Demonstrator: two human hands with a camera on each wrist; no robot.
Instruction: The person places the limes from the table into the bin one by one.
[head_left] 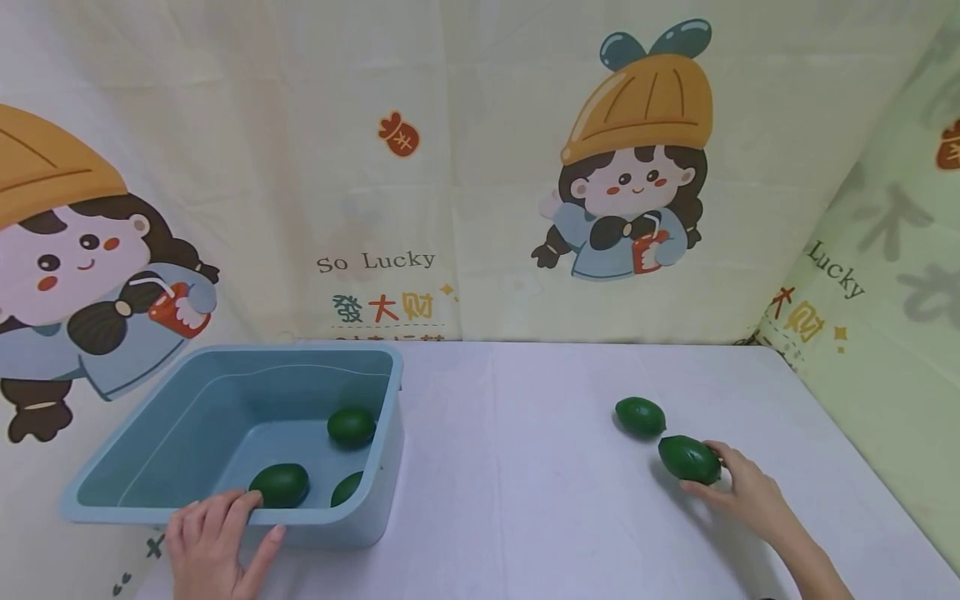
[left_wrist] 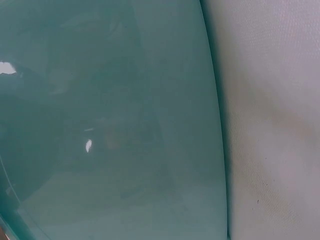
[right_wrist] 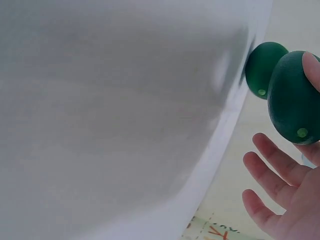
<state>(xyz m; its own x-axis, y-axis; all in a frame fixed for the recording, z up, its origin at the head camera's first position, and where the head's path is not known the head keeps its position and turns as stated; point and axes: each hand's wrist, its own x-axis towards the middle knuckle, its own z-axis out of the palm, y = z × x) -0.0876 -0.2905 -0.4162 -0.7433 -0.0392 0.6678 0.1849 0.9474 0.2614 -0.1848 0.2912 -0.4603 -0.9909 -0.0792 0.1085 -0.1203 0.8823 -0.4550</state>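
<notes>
My right hand (head_left: pixel 742 492) pinches a dark green lime (head_left: pixel 688 459) between thumb and index finger, just above the white table. In the right wrist view the other fingers (right_wrist: pixel 272 182) stay off the held lime (right_wrist: pixel 295 100). Close behind it, a second lime (head_left: pixel 641 417) lies on the table. At the left, my left hand (head_left: pixel 213 537) holds the near rim of a blue plastic basin (head_left: pixel 390 467), fingers over the edge and thumb outside. Inside are three limes: one near the fingers (head_left: pixel 281 485), one by the right wall (head_left: pixel 351 427), one partly hidden by the rim (head_left: pixel 347 488).
The white-covered table (head_left: pixel 525 467) stretches between the basin and the limes on the right. Behind it hangs a cream cloth (head_left: pixel 487 167) with printed cartoon figures and lettering. Another printed cloth (head_left: pixel 900 375) borders the right side. The basin wall (left_wrist: pixel 110 110) fills most of the left wrist view.
</notes>
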